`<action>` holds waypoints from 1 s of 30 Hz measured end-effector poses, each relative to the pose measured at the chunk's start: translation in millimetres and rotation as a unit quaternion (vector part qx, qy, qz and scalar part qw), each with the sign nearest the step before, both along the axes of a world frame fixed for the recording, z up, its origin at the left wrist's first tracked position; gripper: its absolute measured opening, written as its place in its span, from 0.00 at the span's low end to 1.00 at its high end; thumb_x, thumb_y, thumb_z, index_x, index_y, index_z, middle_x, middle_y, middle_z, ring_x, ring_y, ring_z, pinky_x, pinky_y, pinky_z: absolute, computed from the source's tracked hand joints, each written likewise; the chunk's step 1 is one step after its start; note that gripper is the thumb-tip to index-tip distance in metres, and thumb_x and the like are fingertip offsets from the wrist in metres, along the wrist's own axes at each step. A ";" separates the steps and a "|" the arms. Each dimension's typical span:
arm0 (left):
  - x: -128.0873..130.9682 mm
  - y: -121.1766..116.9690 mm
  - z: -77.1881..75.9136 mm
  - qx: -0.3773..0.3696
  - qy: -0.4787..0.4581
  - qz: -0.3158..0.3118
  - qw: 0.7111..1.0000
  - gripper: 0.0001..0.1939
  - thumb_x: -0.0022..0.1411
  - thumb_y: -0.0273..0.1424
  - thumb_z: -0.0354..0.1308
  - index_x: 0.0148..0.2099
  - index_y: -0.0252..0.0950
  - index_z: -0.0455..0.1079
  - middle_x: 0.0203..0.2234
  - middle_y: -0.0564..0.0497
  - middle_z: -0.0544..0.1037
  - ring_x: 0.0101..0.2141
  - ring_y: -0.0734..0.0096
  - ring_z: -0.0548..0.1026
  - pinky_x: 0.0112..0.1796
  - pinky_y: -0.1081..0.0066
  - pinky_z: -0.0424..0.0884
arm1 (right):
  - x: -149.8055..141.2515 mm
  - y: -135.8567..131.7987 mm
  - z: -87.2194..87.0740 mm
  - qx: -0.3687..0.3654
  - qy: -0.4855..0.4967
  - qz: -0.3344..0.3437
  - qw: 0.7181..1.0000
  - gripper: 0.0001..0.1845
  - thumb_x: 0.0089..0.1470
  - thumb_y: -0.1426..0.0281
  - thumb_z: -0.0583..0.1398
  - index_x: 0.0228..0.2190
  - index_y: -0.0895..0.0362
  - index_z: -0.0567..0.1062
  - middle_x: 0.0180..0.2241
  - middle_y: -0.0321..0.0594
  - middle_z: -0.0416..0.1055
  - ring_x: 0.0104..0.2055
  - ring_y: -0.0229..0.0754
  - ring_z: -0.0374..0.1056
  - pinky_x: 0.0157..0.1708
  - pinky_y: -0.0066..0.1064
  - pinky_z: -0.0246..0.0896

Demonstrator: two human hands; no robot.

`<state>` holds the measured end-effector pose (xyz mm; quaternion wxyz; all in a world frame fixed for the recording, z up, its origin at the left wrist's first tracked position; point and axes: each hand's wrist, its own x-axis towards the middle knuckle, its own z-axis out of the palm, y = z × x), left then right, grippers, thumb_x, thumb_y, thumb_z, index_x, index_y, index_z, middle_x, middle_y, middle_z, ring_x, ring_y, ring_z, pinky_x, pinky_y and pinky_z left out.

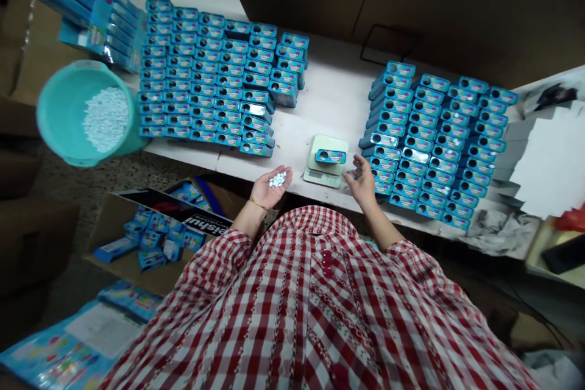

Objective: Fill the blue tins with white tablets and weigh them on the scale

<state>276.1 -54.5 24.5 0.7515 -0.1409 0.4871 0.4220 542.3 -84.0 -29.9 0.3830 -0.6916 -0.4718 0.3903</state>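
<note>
Your left hand [269,192] was cupped palm up, bearing small white pellets [278,180]. Your right hand [362,180], spread loosely, hovered just beside the scale [312,164], on which sat one small blue container [331,157].

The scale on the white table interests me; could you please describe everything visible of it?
The scale is pale green and looks plastic, with a platform on top and a panel along its near edge, too blurred to read. It sits flat near the white table's front edge, between two groups of blue containers. One blue container rests on it; the right hand is beside it.
</note>
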 end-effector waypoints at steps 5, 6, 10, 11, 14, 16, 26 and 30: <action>22.2 1.7 -5.5 0.010 -0.010 0.008 1.000 0.10 0.57 0.22 0.48 0.38 0.27 0.70 0.34 0.40 0.77 0.40 0.63 0.75 0.39 0.68 0.72 | -9.2 24.6 -11.3 0.003 -0.013 0.096 0.995 0.34 0.42 0.66 0.60 0.52 0.55 0.58 0.53 0.46 0.60 0.52 0.46 0.60 0.48 0.41 0.59; 25.6 4.6 -9.2 0.010 -0.012 0.008 1.000 0.11 0.57 0.22 0.48 0.39 0.27 0.70 0.33 0.40 0.77 0.39 0.63 0.75 0.39 0.68 0.72 | -11.4 29.8 -11.2 0.004 -0.026 0.108 0.994 0.31 0.44 0.66 0.59 0.51 0.56 0.60 0.50 0.45 0.63 0.49 0.46 0.62 0.47 0.41 0.60; 38.3 21.9 -27.0 0.008 -0.020 0.020 1.000 0.13 0.58 0.25 0.46 0.42 0.28 0.69 0.31 0.40 0.77 0.37 0.64 0.75 0.38 0.66 0.71 | -18.7 44.6 11.0 0.061 -0.124 0.186 0.973 0.21 0.49 0.69 0.53 0.47 0.58 0.65 0.42 0.44 0.68 0.43 0.46 0.63 0.43 0.39 0.60; 41.8 26.5 -30.6 0.010 -0.025 0.023 0.999 0.13 0.59 0.26 0.46 0.42 0.27 0.69 0.30 0.41 0.77 0.36 0.65 0.75 0.38 0.66 0.71 | -21.3 46.7 22.1 0.092 -0.169 0.221 0.956 0.21 0.50 0.70 0.53 0.48 0.58 0.65 0.42 0.45 0.67 0.44 0.46 0.62 0.44 0.39 0.59; 54.2 38.9 -36.1 0.019 -0.042 0.027 0.999 0.13 0.60 0.28 0.45 0.40 0.27 0.70 0.26 0.43 0.76 0.32 0.67 0.75 0.38 0.67 0.70 | -34.9 50.6 60.6 0.176 -0.336 0.321 0.868 0.23 0.52 0.72 0.53 0.51 0.54 0.63 0.44 0.45 0.65 0.47 0.47 0.57 0.49 0.42 0.50; 62.9 45.0 -35.6 0.018 -0.057 0.015 0.998 0.14 0.61 0.29 0.44 0.37 0.28 0.70 0.24 0.45 0.75 0.31 0.68 0.74 0.39 0.67 0.69 | -47.7 52.0 82.5 0.215 -0.418 0.381 0.796 0.23 0.54 0.74 0.51 0.52 0.52 0.63 0.44 0.46 0.65 0.47 0.47 0.56 0.50 0.44 0.46; 78.8 58.5 -34.0 0.008 -0.088 -0.012 0.996 0.13 0.61 0.27 0.46 0.29 0.30 0.69 0.21 0.50 0.73 0.25 0.77 0.71 0.37 0.77 0.65 | -67.6 55.4 103.4 0.204 -0.443 0.484 0.727 0.25 0.56 0.78 0.45 0.55 0.54 0.59 0.45 0.49 0.65 0.49 0.50 0.55 0.46 0.44 0.47; 79.9 61.6 -40.4 0.002 -0.091 -0.015 0.996 0.08 0.58 0.24 0.50 0.29 0.30 0.69 0.20 0.50 0.73 0.25 0.75 0.71 0.35 0.76 0.66 | -62.9 53.9 102.0 0.201 -0.452 0.482 0.723 0.25 0.57 0.77 0.46 0.55 0.53 0.59 0.45 0.49 0.65 0.48 0.49 0.55 0.46 0.43 0.47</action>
